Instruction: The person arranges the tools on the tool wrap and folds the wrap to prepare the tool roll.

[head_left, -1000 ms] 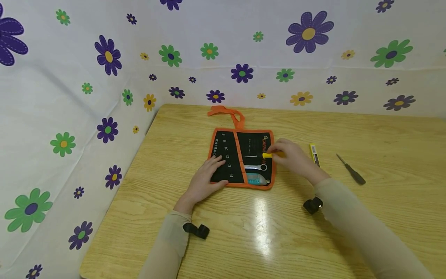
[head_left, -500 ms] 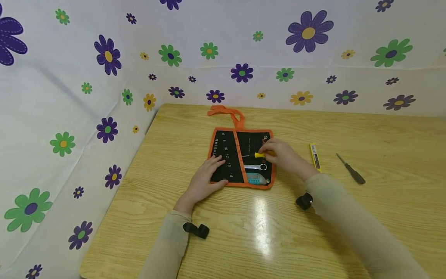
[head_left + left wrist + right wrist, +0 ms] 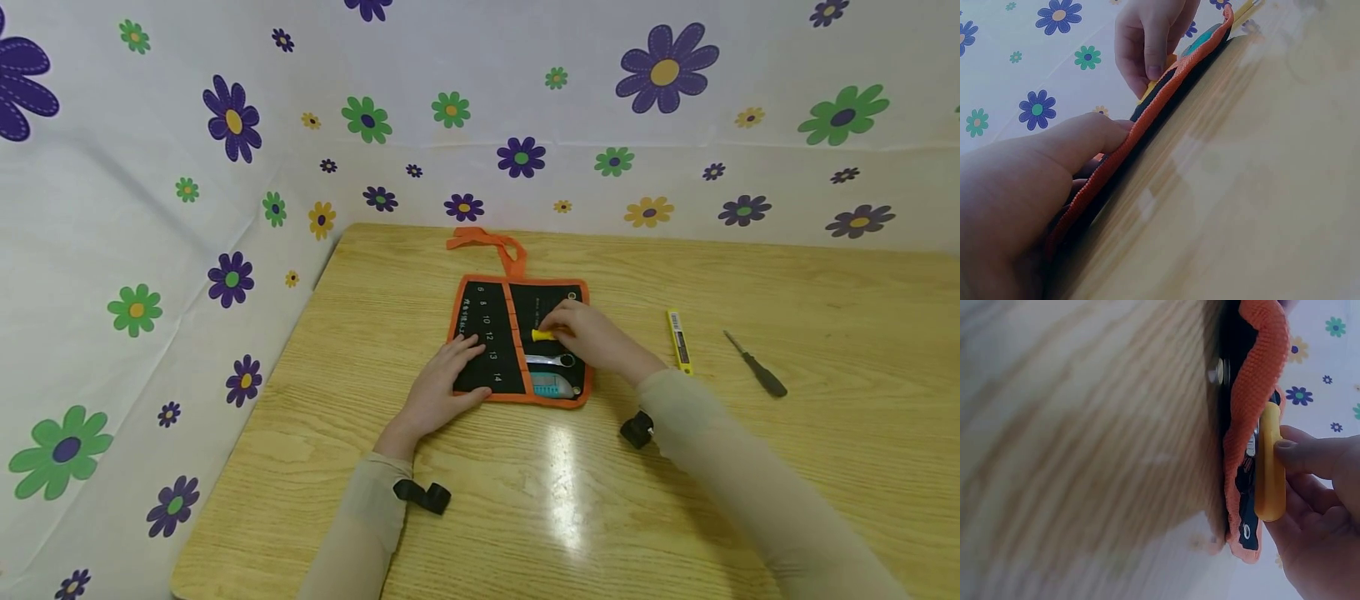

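A black tool roll with orange trim [image 3: 487,325] lies open on the wooden table [image 3: 525,517]. My right hand [image 3: 588,333] pinches a yellow-handled screwdriver [image 3: 542,335] over the roll's right half; its shaft is out of sight at the pocket panel. In the right wrist view the yellow handle [image 3: 1270,469] lies against the roll's edge [image 3: 1254,412] under my fingers [image 3: 1310,456]. My left hand [image 3: 442,387] lies flat on the roll's left pocket panel, fingers straight. In the left wrist view my left thumb [image 3: 1079,140] rests at the orange edge [image 3: 1166,87]. A silver wrench [image 3: 551,360] and a teal tool [image 3: 551,384] sit in the roll.
A yellow utility knife [image 3: 678,340] and a black-handled screwdriver [image 3: 756,364] lie on the table right of the roll. The roll's orange tie strap [image 3: 487,242] trails toward the back. Flowered cloth walls [image 3: 225,167] close in the left and far sides.
My right hand has slid the yellow-handled screwdriver leftward across the roll, and its shaft has gone out of sight. My left hand has stayed still on the pocket panel.
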The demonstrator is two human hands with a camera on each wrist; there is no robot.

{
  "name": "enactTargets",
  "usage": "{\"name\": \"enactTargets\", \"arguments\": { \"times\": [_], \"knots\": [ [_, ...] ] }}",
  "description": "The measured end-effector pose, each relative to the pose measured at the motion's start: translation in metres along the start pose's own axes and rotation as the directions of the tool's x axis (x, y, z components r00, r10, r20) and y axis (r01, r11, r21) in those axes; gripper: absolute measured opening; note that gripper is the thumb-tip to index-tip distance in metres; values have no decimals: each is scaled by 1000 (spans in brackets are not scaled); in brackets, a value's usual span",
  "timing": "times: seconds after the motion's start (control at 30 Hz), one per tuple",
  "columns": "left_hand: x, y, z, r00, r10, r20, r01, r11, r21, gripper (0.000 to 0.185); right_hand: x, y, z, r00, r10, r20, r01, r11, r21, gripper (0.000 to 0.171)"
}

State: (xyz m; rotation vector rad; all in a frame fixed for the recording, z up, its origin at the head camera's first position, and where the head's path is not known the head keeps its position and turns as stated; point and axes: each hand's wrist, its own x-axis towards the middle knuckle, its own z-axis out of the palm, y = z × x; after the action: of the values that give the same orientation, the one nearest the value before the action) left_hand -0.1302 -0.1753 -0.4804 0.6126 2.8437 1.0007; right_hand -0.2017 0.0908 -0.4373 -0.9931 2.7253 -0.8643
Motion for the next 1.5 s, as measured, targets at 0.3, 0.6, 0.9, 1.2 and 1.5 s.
{"name": "enactTargets", "arguments": {
  "times": [0.3, 0.6, 0.9, 1.2, 1.5],
  "knots": [
    [0, 0, 2, 1000, 12, -3, -12, 1000, 12, 66, -8, 3, -7, 997, 72, 33, -72, 997, -6, 25],
    [0, 0, 0, 1000, 6, -6, -6, 1000, 3, 66, -12, 11, -6, 998, -62, 28, 66, 979, -191, 29],
    [-1, -1, 0, 1000, -9, 8, 9, 1000, 7, 67, -7, 7, -6, 994, -63, 88, 84, 960, -268, 28],
    [0, 0, 1, 1000, -6, 10, 6, 1000, 8, 67, -3, -6, -11, 980, 15, 197, 74, 898, -434, 43],
    [1, -1, 1, 1000, 5, 9, -5, 1000, 11, 67, -1, -5, -7, 987, 22, 161, 46, 912, -407, 41]
  ]
}}
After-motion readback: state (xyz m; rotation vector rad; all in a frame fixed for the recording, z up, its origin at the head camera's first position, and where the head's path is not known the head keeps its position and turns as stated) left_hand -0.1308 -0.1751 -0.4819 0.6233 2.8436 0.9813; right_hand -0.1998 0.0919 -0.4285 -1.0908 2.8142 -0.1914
